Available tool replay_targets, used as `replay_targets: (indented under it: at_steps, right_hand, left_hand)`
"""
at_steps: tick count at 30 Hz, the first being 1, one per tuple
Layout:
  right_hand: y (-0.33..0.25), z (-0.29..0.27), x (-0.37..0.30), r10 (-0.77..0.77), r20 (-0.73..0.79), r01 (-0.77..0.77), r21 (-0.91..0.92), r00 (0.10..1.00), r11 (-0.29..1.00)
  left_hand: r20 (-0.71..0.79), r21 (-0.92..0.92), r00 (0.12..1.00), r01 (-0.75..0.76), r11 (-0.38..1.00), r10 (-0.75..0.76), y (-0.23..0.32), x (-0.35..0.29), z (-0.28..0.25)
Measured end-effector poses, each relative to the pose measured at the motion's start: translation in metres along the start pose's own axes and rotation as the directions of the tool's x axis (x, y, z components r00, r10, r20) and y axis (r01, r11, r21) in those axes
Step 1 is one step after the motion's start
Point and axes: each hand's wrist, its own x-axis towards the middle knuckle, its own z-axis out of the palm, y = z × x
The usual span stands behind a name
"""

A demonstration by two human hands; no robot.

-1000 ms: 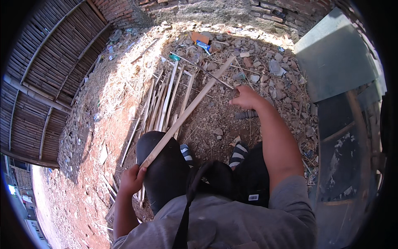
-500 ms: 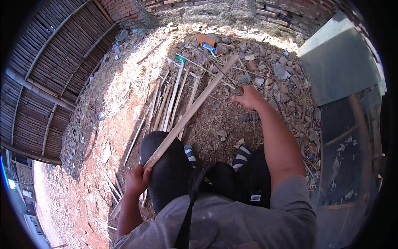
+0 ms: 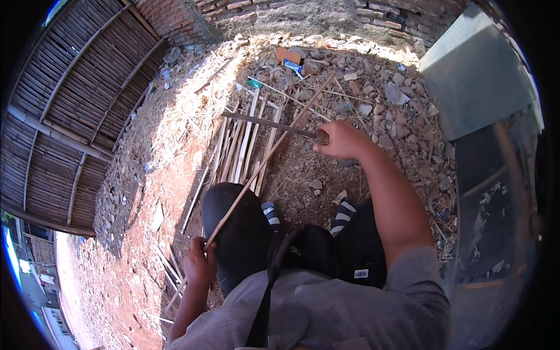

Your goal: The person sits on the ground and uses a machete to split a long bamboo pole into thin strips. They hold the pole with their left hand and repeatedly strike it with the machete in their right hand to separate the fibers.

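My left hand (image 3: 199, 261) is closed round the lower part of a long wooden strip (image 3: 242, 195). The strip slants up across my left knee toward the rubble, its narrow edge facing up. In my right hand (image 3: 343, 140) is the short handle of a machete (image 3: 269, 123). Its long dark blade points left and crosses the strip's upper part; whether the two touch I cannot tell. Beyond my left knee several pale wooden strips (image 3: 240, 146) lie in a loose pile on the ground, partly behind the blade.
Stones and broken bricks (image 3: 402, 125) cover the ground ahead and to the right, with a blue wrapper (image 3: 293, 67) among them. A bamboo-slat wall (image 3: 76, 76) stands at left, a brick wall (image 3: 315, 20) at the back. Grey-green panels (image 3: 478, 81) lean at right. More sticks (image 3: 169, 265) lie beside my left arm.
The wooden strip has turned from its broad face onto its narrow edge. My right hand has moved slightly left, and the machete blade has swung down across the strip, pointing left.
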Motion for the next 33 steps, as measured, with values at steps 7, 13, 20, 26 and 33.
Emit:
replay_targets:
  at_steps: [7,13,20,26,33]
  right_hand:
    - [-0.008,0.022,0.001,-0.114,0.040,0.118,-0.095,0.993,0.988]
    - [-0.025,0.032,0.008,-0.142,0.173,0.172,-0.166,0.975,0.971]
    - [0.021,0.028,0.017,0.090,0.106,-0.093,0.018,0.990,0.996]
    - [-0.028,0.032,0.016,-0.088,0.302,0.136,-0.143,0.949,0.980]
    - [0.008,0.031,0.014,0.047,0.107,-0.047,-0.006,0.993,0.999]
  left_hand:
    - [0.225,0.103,0.969,0.077,0.992,-0.099,-0.005,0.006,-0.007]
    - [0.242,0.136,0.965,0.065,0.989,-0.097,-0.008,0.012,-0.007]
    - [0.220,0.207,0.967,0.081,0.975,-0.127,-0.003,0.017,-0.005]
    - [0.208,0.210,0.967,0.104,0.972,-0.148,-0.012,0.012,0.003]
    - [0.246,0.180,0.955,0.123,0.976,-0.165,-0.007,0.016,-0.002]
